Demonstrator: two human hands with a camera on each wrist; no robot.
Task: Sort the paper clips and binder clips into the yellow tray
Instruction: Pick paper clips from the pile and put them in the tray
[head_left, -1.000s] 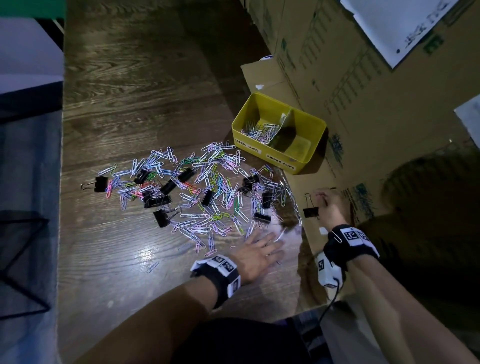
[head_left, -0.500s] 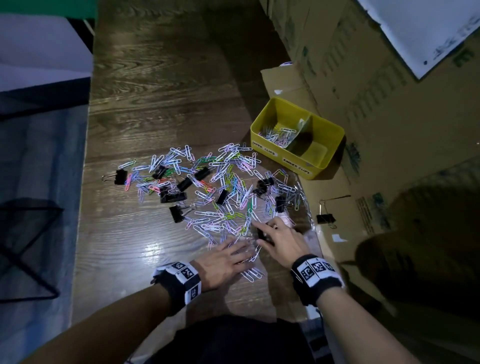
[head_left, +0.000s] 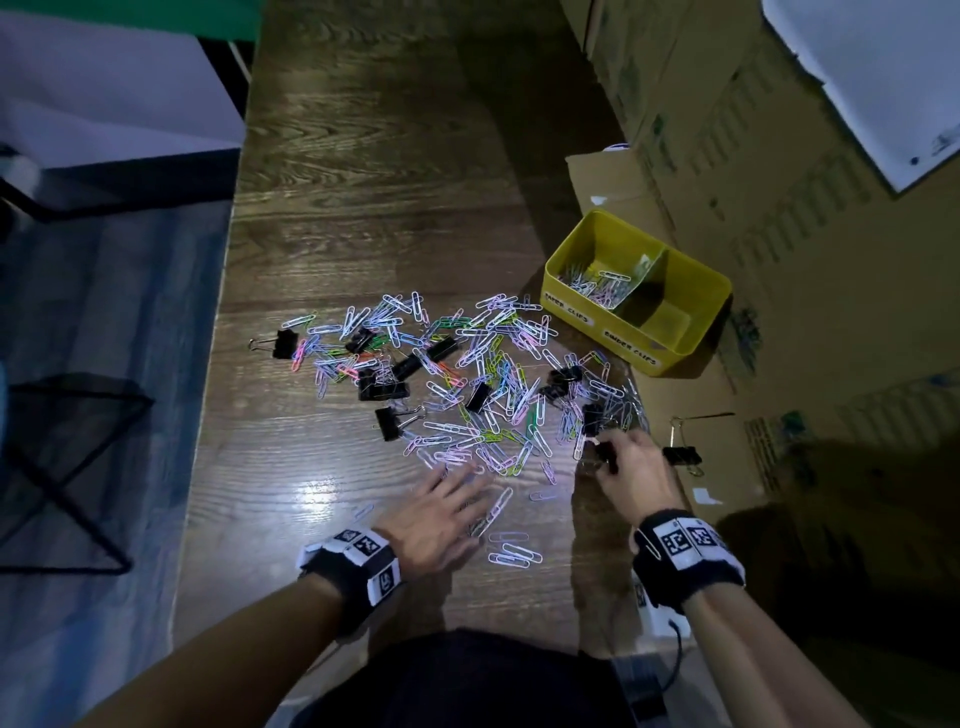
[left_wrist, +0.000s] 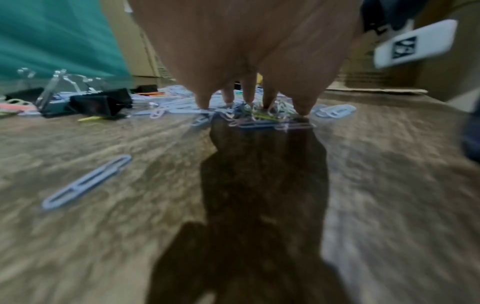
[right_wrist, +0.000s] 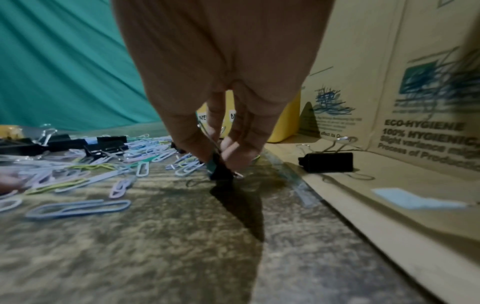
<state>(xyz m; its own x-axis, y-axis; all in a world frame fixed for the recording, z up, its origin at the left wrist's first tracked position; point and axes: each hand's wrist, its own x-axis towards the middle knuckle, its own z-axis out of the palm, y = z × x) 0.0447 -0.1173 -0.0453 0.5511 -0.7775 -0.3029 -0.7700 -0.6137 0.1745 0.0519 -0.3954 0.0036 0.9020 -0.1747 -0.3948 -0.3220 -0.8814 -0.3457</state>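
Note:
Coloured paper clips (head_left: 483, 374) lie in a wide heap on the wooden table (head_left: 374, 218), with several black binder clips (head_left: 383, 389) among them. The yellow tray (head_left: 595, 331) stands at the heap's far right; its left compartment holds paper clips. My left hand (head_left: 457, 488) rests with spread, straight fingers on clips at the heap's near edge; its fingertips (left_wrist: 302, 110) press a small bunch of paper clips (left_wrist: 262, 121). My right hand (right_wrist: 221, 158) pinches a black binder clip (right_wrist: 221, 171) on the table at the heap's near right corner.
Another black binder clip (head_left: 681, 455) lies on the flat cardboard (head_left: 675, 395) right of my right hand. Tall cardboard boxes (head_left: 779, 182) wall off the right side. A few loose paper clips (head_left: 514, 555) lie near my left wrist. The table's left edge drops to the floor.
My right hand left the binder clip on the cardboard, came left to the heap's near right corner and pinched a binder clip there. My left hand stayed spread on the near clips.

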